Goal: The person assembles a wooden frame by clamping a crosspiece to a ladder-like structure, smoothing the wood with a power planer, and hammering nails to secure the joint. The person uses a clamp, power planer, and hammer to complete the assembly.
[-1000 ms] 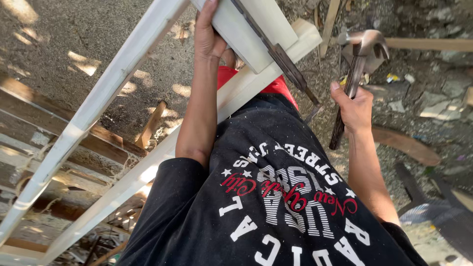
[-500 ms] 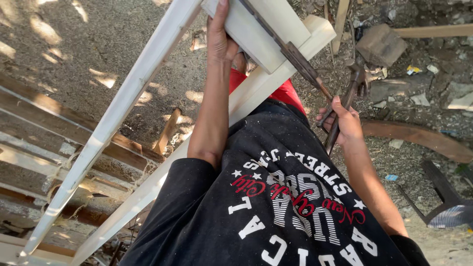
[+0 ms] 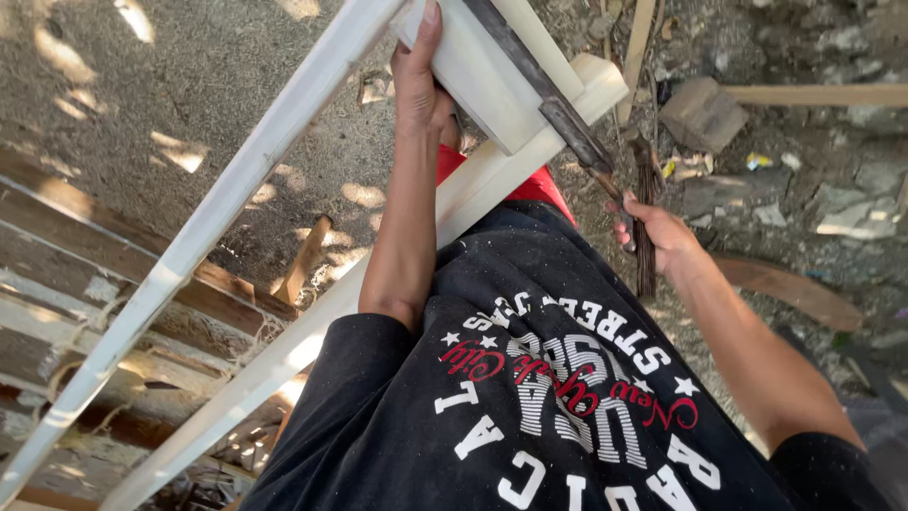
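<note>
The left hand (image 3: 421, 90) gripped a pale wooden board (image 3: 482, 80) (held against the frame (image 3: 236, 199)); the right hand (image 3: 657, 237) clenched a dark tool handle (image 3: 646, 251).

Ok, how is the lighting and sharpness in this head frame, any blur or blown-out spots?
Head view: dappled sun patches on the dirt ground; the white frame rail glares nearly blown out where sun hits; the left hand and black shirt are crisp; the right hand and the dark tool it grips are slightly soft.

Sun-dappled dirt ground (image 3: 218, 85); rubble (image 3: 804, 189), wooden planks (image 3: 57, 237).
</note>
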